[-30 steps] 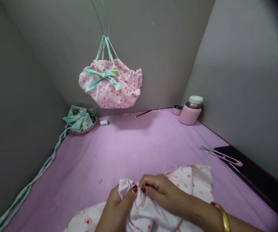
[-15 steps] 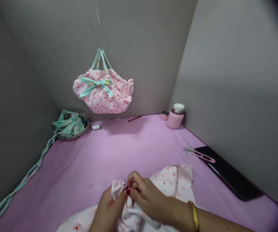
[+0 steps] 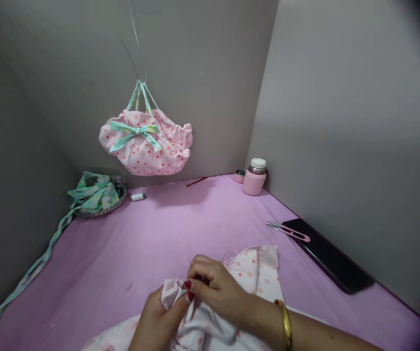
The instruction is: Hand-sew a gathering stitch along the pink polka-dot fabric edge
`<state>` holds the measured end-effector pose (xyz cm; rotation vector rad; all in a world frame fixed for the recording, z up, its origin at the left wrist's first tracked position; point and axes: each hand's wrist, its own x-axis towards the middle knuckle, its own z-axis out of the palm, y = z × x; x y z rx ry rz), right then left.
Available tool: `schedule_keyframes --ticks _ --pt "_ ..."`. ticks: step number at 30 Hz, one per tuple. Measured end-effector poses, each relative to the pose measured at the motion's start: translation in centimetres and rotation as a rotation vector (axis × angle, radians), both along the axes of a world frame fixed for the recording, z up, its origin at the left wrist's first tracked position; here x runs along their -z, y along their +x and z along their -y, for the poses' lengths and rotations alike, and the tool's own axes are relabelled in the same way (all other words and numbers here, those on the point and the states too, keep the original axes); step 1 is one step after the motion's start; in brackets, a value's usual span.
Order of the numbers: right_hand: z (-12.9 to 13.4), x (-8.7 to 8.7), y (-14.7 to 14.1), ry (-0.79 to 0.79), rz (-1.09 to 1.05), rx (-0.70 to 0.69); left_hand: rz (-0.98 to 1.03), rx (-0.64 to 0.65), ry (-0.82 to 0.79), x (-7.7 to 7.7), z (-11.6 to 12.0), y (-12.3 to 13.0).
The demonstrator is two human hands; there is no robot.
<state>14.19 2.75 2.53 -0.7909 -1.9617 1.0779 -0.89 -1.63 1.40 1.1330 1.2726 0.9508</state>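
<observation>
My left hand (image 3: pixel 159 314) is closed on a gathered fold of white fabric with pink and red dots (image 3: pixel 257 263), the cloth bunched up between thumb and fingers. Right against it, my right hand (image 3: pixel 217 287) pinches thumb and forefinger together at the edge of the fold. The sewing needle that showed at these fingertips is now hidden by them. A loop of thin thread (image 3: pixel 230 253) lies beside the cloth, behind the right hand. The rest of the fabric spreads over the table under both wrists. A gold bangle (image 3: pixel 284 324) circles my right wrist.
Pink thread snips (image 3: pixel 297 235) lie across a black phone-like slab (image 3: pixel 330 258) at right. Behind stand a pink jar (image 3: pixel 254 183) and a small open tin (image 3: pixel 239 176). A dotted pink cloth item (image 3: pixel 151 158) hangs above. At left are a basket (image 3: pixel 104 210) and a thread spool (image 3: pixel 138 197).
The right fingers have closed in on the fold, and the needle's tip no longer shows. The whole view has shifted a little, so the surroundings appear farther left.
</observation>
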Motion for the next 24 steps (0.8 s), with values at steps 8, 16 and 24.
schedule_keyframes --ticks 8,16,24 --pt "-0.08 0.24 -0.42 -0.301 -0.305 0.05 0.079 0.047 -0.062 -0.18 -0.27 -0.08" --pt "0.32 0.19 -0.37 -0.104 -0.216 0.173 0.073 0.106 -0.032 -0.49 -0.25 -0.19" --pt "-0.36 0.02 -0.22 -0.323 -0.137 0.041 0.103 0.061 -0.078 -0.48 -0.09 -0.15"
